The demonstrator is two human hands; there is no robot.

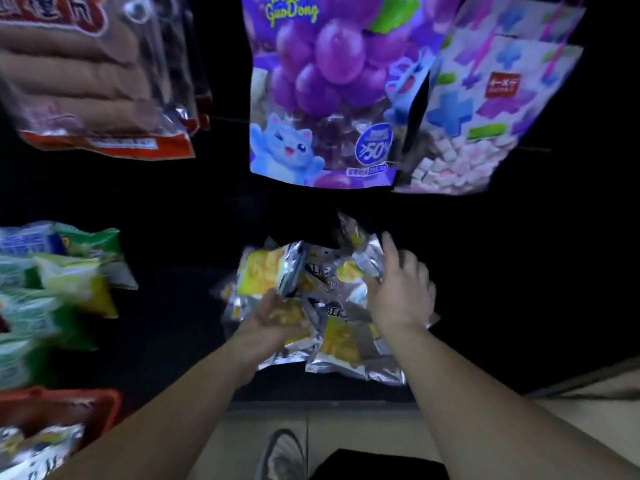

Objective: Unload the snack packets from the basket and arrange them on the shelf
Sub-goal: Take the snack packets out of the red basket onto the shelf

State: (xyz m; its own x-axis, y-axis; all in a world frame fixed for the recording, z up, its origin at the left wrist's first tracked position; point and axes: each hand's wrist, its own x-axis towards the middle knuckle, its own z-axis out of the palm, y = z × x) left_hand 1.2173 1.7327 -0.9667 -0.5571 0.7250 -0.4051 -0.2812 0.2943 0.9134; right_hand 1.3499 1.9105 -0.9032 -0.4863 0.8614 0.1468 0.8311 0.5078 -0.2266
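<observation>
Lying in a loose heap on the dark shelf (180, 341), the snack packets (332, 344) show silver foil with yellow pictures, some flat and some tipped on edge against each other. Both hands are on this heap, a little apart. The left hand (273, 317) is at its near left side, palm turned up, fingers curled round one yellow-fronted packet. The right hand (401, 292) lies over the right side, back towards the camera, thumb pointing away and touching a silver packet; whether it grips or only presses, I cannot tell through the blur. Above the heap hang a purple grape jelly bag (318, 91) with a blue cartoon cat and, just beside it on the right, a pastel bag (491, 98) printed with crosses. A sausage pack (86, 74) hangs at upper left. Green and yellow packets (52, 282) sit further left on the shelf. At lower left an orange basket (59, 407) holds more packets. A shoe (284, 455) stands on the pale floor (346, 431) below.
</observation>
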